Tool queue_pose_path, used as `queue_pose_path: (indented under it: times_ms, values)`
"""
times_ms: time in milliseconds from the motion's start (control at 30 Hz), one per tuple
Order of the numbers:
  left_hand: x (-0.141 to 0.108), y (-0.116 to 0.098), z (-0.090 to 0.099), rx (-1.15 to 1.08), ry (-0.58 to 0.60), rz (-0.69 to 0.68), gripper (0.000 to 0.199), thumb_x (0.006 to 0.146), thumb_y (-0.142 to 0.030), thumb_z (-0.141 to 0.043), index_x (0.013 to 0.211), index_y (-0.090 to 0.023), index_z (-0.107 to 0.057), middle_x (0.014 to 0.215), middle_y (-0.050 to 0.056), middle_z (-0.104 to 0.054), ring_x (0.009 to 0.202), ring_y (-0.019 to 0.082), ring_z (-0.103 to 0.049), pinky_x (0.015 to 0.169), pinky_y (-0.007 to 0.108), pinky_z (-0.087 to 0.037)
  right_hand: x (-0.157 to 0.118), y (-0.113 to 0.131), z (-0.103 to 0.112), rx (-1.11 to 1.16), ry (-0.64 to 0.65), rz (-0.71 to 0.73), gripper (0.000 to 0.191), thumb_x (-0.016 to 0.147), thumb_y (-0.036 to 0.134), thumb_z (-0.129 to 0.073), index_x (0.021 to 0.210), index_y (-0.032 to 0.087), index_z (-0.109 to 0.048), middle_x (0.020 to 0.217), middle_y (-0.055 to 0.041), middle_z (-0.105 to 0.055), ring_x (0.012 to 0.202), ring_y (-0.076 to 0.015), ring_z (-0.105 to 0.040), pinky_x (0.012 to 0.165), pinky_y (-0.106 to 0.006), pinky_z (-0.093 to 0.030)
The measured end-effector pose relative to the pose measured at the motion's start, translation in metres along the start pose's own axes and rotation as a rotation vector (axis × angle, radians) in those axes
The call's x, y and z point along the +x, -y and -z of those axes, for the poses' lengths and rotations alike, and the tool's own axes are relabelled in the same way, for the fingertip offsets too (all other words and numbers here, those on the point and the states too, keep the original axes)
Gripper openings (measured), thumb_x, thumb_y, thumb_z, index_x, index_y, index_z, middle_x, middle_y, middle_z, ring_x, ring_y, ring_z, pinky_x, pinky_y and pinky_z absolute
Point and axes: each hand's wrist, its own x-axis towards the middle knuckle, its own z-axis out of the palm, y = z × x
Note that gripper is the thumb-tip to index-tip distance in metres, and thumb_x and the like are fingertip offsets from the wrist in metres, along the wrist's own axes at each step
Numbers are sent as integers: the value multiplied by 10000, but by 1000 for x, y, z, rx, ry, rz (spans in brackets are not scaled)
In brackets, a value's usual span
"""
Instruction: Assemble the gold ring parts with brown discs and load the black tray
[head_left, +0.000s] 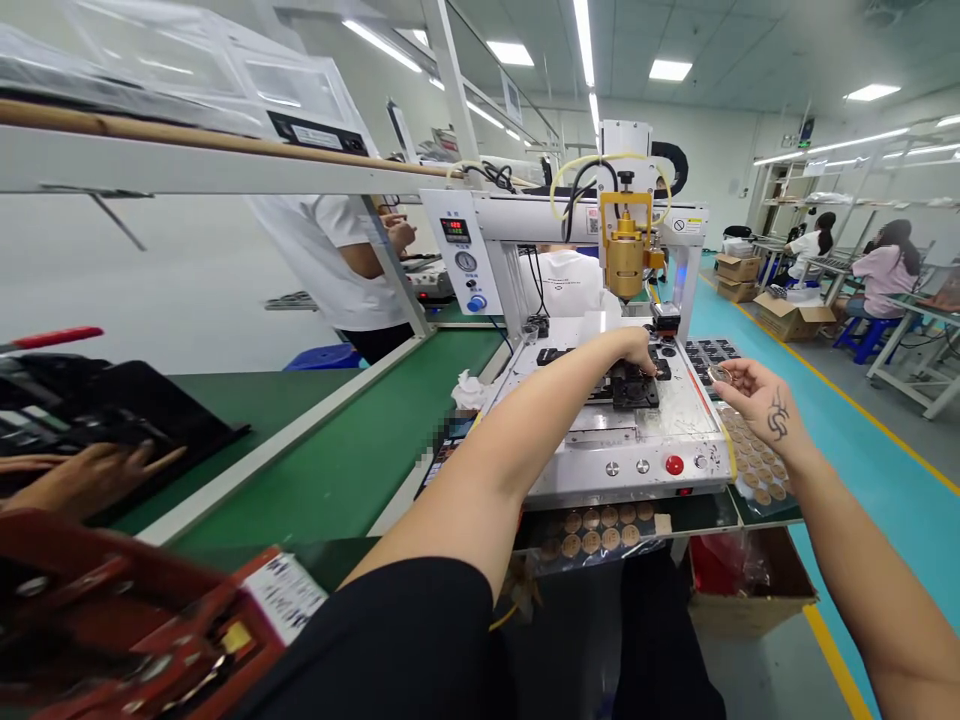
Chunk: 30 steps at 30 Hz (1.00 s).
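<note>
My left hand (637, 348) reaches across the white bench-top dispensing machine (540, 470), fingers bent down and closed at the black fixture (636, 388) on its bed. Whatever those fingertips grip is too small and covered to make out. To the right of the machine, my right hand (761, 400) pinches a thin, clear round disc (718, 374) between thumb and fingers. Above the fixture hangs the machine's gold-coloured dispensing head (625, 265). Black square parts (712, 350) lie in rows just beyond my right hand.
Sheets of round tan pieces (757, 455) lie right of the machine, with more tan discs (592, 541) below its front. A red emergency button (674, 465) sits on the front panel. At left, a co-worker's hand (90, 475) rests by a black panel. A cardboard box (750, 610) stands below.
</note>
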Motion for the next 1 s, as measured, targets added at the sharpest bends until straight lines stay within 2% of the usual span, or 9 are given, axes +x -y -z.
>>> queue_pose_path:
  times_ms: [67,133,300,367,467,567,700,867,1000]
  values:
    - [-7,-2,-2,-32,-47,-14,442,558,-430,-936,865,-124,-853,828,133,-796,969,346,-737,856,347,-557,18,-7,-12,-34,53,14,621,845,695,-807,1177,178,-720,923,-77,-703,786,-214,-616,711,-375,-546]
    - [-20,0,-3,-82,-116,-37,369,651,-415,-880,874,-124,-842,842,123,-798,948,316,-735,839,338,-550,36,-15,-27,-104,144,20,614,856,689,-778,1164,163,-712,910,-80,-706,768,-210,-599,704,-371,-530]
    - [-65,15,5,-242,-317,-87,392,885,-380,-682,1139,-101,-788,1113,137,-815,989,239,-728,853,328,-550,82,-27,-66,-173,332,55,545,784,597,-843,1082,154,-737,869,-53,-702,764,-194,-576,718,-344,-495]
    - [-85,20,9,-346,-381,-111,398,903,-377,-669,1173,-98,-759,1162,148,-807,985,221,-732,844,323,-557,100,-27,-78,-188,414,68,519,771,565,-864,1065,151,-760,869,-55,-711,775,-192,-589,707,-329,-483]
    - [-119,29,10,-517,-475,-156,354,851,-367,-735,1105,-121,-755,1103,140,-809,947,217,-736,821,329,-565,121,-27,-85,-209,553,75,472,780,542,-872,1041,155,-802,827,-48,-723,742,-183,-604,661,-314,-462]
    - [-156,41,3,-539,-522,-179,317,824,-371,-772,1064,-165,-758,1038,111,-809,913,215,-732,818,346,-569,130,-28,-84,-231,652,77,433,819,536,-851,1040,164,-834,816,-55,-748,713,-179,-621,635,-317,-461]
    - [-200,57,-12,-490,-531,-178,285,844,-399,-770,1061,-215,-764,955,83,-794,832,204,-719,763,355,-580,134,-31,-81,-260,683,64,407,872,521,-831,1079,171,-859,896,-118,-800,751,-212,-669,661,-346,-511]
    - [-239,69,-29,-492,-506,-152,296,861,-398,-757,1098,-220,-755,952,64,-791,829,196,-724,749,346,-595,135,-31,-82,-289,689,87,393,901,492,-828,1172,210,-863,1143,-139,-831,904,-248,-735,774,-374,-566]
    - [-269,74,-40,-524,-535,-135,243,878,-367,-748,1075,-226,-740,986,45,-792,842,186,-722,781,348,-606,130,-36,-88,-318,628,164,386,976,519,-744,1145,193,-861,1078,-126,-835,890,-238,-719,804,-371,-544]
